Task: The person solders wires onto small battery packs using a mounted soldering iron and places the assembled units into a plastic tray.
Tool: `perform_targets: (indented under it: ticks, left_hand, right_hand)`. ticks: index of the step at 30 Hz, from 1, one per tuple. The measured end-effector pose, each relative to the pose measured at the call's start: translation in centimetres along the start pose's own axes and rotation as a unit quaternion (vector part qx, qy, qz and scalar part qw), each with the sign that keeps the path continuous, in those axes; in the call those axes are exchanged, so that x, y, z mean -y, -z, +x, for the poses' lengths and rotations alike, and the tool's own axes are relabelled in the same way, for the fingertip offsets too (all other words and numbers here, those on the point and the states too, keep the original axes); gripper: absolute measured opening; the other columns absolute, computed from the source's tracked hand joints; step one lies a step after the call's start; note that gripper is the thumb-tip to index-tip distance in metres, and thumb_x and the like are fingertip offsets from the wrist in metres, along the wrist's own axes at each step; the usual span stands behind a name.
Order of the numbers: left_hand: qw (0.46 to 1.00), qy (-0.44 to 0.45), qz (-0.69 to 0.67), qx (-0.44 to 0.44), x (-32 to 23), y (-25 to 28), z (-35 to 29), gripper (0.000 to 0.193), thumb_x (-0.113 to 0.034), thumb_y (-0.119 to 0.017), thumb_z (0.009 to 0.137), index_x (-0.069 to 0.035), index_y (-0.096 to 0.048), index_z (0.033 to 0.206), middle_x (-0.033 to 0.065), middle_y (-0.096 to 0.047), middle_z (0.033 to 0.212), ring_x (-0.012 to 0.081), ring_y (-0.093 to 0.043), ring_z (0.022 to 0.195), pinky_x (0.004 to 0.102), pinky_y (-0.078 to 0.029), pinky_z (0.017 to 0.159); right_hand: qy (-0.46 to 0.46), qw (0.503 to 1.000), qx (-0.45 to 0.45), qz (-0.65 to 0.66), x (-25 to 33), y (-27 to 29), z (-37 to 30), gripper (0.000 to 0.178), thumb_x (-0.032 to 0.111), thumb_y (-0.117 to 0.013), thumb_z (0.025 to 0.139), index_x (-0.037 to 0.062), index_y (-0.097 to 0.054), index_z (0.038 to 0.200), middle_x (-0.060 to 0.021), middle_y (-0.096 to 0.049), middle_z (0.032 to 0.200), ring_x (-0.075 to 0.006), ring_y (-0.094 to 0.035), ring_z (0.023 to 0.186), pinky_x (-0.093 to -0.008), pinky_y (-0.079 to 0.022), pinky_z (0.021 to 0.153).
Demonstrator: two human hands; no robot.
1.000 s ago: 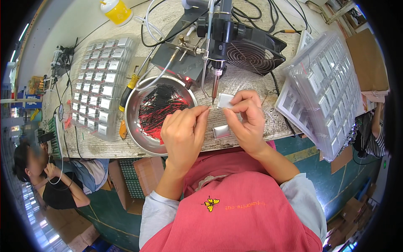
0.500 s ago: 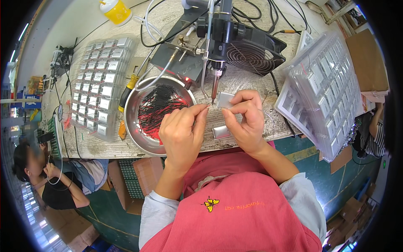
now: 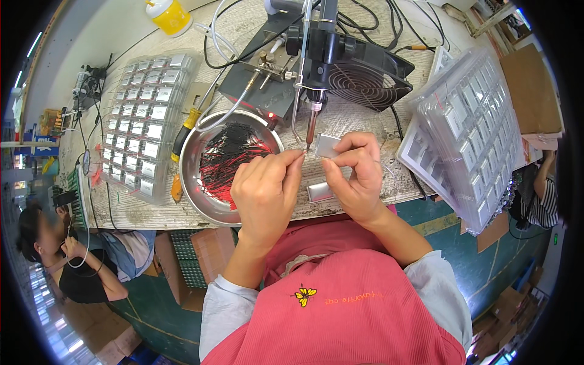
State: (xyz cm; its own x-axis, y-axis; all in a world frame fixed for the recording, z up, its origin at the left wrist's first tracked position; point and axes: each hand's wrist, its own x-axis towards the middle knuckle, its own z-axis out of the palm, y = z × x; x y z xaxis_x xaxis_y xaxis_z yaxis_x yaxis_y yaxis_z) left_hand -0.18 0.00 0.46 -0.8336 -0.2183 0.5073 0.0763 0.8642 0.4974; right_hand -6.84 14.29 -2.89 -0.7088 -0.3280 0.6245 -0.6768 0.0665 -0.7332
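Note:
My right hand (image 3: 358, 176) pinches a flat silver pouch battery cell (image 3: 326, 145) by its right side. The cell's left edge is close beside the tip of a soldering iron (image 3: 311, 125), which is clamped upright on a stand. On the other side of the tip, my left hand (image 3: 266, 188) is closed in a pinch; whatever it holds is too small to make out. A second silver battery cell (image 3: 320, 191) lies on the table below my right fingers. Left of my left hand, a metal bowl (image 3: 190, 182) holds many short red and black wires (image 3: 234, 155).
A clear tray of silver cells (image 3: 139, 131) lies at left, and stacked trays (image 3: 477, 131) lean at right. A black fan (image 3: 371, 82) stands behind the iron. A screwdriver (image 3: 184, 134) rests against the bowl. Another person (image 3: 85, 261) sits at the lower left.
My left fingertips have shifted very slightly right, toward the iron tip. The right hand and its cell stay almost still.

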Motion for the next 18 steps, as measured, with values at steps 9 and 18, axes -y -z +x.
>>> perform_targets:
  ticks: [9,18]
  left_hand:
    - [1.0,0.012,-0.014,0.001,-0.03,-0.01,-0.22,0.007,-0.006,-0.07,0.078,-0.006,-0.068,0.084,0.0018,-0.054,0.059,0.0147,-0.047,0.051,0.0299,-0.036,0.053]
    - [1.0,0.011,-0.023,-0.004,-0.14,0.17,-0.14,0.007,-0.006,-0.07,0.078,-0.006,-0.068,0.085,0.0019,-0.054,0.06,0.0147,-0.048,0.051,0.0298,-0.036,0.053]
  right_hand:
    - [-0.01,1.0,0.007,-0.01,0.03,0.09,-0.35,0.016,-0.003,-0.069,0.075,0.0025,-0.056,0.082,-0.0119,-0.052,0.095,-0.0211,-0.053,0.082,-0.0303,-0.046,0.069]
    - [-0.014,1.0,0.003,-0.007,0.25,0.08,-0.2,0.015,-0.002,-0.069,0.075,0.0027,-0.056,0.081,-0.0118,-0.053,0.094,-0.0208,-0.054,0.081,-0.0296,-0.045,0.069]
